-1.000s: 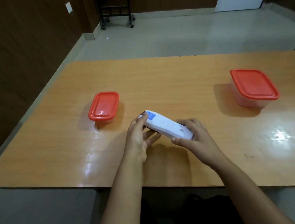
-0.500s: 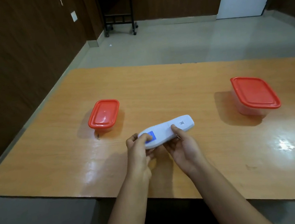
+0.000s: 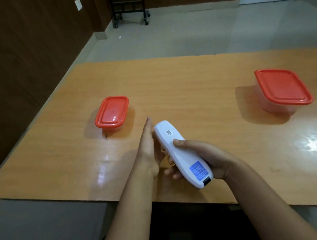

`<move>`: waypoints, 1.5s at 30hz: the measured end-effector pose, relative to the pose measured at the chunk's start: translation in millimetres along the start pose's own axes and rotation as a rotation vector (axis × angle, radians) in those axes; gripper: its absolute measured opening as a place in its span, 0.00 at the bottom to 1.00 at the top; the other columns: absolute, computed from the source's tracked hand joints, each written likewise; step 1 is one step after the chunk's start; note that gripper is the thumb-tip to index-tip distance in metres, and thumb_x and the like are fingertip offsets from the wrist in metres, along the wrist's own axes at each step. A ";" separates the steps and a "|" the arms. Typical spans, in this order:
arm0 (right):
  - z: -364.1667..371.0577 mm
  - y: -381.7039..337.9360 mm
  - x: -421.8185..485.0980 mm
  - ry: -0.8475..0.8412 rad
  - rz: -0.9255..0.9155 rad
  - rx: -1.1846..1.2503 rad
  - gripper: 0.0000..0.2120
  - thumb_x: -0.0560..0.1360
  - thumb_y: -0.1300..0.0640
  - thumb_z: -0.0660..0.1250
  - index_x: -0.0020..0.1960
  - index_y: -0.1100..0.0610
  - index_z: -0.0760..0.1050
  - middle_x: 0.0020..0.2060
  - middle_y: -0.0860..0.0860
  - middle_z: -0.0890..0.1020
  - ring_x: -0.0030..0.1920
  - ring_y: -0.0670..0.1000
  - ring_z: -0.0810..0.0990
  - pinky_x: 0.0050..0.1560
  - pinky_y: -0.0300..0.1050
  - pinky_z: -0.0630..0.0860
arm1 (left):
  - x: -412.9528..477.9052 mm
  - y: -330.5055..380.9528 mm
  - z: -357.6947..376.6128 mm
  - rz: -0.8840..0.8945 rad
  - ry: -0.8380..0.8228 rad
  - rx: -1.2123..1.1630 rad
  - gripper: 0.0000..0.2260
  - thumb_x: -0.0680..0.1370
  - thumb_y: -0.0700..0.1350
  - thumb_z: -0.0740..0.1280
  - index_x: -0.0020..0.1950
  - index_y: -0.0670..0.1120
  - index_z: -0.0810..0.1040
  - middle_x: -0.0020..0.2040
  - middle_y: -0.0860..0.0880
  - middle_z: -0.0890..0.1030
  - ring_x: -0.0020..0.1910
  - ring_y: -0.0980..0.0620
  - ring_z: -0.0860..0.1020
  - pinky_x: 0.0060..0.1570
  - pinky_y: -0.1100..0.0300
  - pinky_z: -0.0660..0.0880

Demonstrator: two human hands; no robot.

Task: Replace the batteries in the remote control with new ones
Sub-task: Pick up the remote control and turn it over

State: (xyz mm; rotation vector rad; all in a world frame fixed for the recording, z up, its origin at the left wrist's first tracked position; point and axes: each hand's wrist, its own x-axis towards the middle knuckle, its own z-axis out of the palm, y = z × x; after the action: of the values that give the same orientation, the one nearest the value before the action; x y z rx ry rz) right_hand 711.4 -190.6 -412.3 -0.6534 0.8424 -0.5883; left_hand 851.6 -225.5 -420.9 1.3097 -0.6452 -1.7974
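Observation:
A white remote control (image 3: 179,151) is held back side up above the near part of the wooden table (image 3: 189,88), its blue label toward me and a small code sticker at its far end. My right hand (image 3: 204,158) grips its near half, thumb on the back and fingers curled underneath. My left hand (image 3: 149,151) lies with straight fingers along the remote's left side, touching its far half. No batteries are visible.
A small clear container with a red lid (image 3: 112,113) stands left of the hands. A larger clear container with a red lid (image 3: 282,89) stands at the right. A dark wheeled rack (image 3: 128,4) stands on the floor beyond the table.
The remote has been turned end for end: its blue label now points toward me. My right hand took the near half, and my left hand's fingers straightened along its side.

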 end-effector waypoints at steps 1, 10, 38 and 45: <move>1.1 1.2 0.6 -0.032 0.002 -0.012 0.16 0.74 0.52 0.65 0.54 0.65 0.73 0.44 0.61 0.82 0.38 0.57 0.84 0.38 0.48 0.82 | -1.2 0.1 2.2 0.017 0.021 0.069 0.26 0.74 0.68 0.55 0.44 0.47 0.77 0.36 0.48 0.79 0.32 0.51 0.76 0.29 0.63 0.69; 7.5 13.1 5.2 -0.167 -0.013 -0.015 0.13 0.76 0.55 0.63 0.58 0.57 0.69 0.41 0.61 0.80 0.33 0.55 0.79 0.35 0.46 0.78 | 8.6 3.1 -4.2 0.471 0.081 0.170 0.34 0.78 0.65 0.45 0.24 0.45 0.72 0.24 0.47 0.76 0.27 0.48 0.73 0.34 0.57 0.70; 3.5 1.0 21.9 0.526 -0.410 0.074 0.15 0.79 0.50 0.59 0.60 0.57 0.76 0.46 0.51 0.83 0.42 0.50 0.82 0.45 0.47 0.77 | 8.7 4.0 -11.1 0.204 0.155 0.118 0.15 0.81 0.56 0.55 0.52 0.48 0.77 0.52 0.51 0.83 0.42 0.54 0.81 0.43 0.59 0.73; -6.0 -10.3 26.0 0.400 -0.481 0.680 0.04 0.76 0.64 0.63 0.50 0.60 0.74 0.50 0.57 0.80 0.49 0.55 0.81 0.49 0.50 0.79 | 2.3 1.9 -1.5 0.033 0.041 -0.084 0.20 0.77 0.62 0.58 0.57 0.51 0.78 0.50 0.50 0.83 0.47 0.49 0.82 0.50 0.53 0.75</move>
State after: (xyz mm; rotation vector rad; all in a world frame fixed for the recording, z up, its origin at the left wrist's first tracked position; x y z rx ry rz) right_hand 718.1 -217.2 -420.4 -0.0985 0.7830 -1.3991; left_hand 853.3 -228.4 -421.1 1.2696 -0.5592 -1.7479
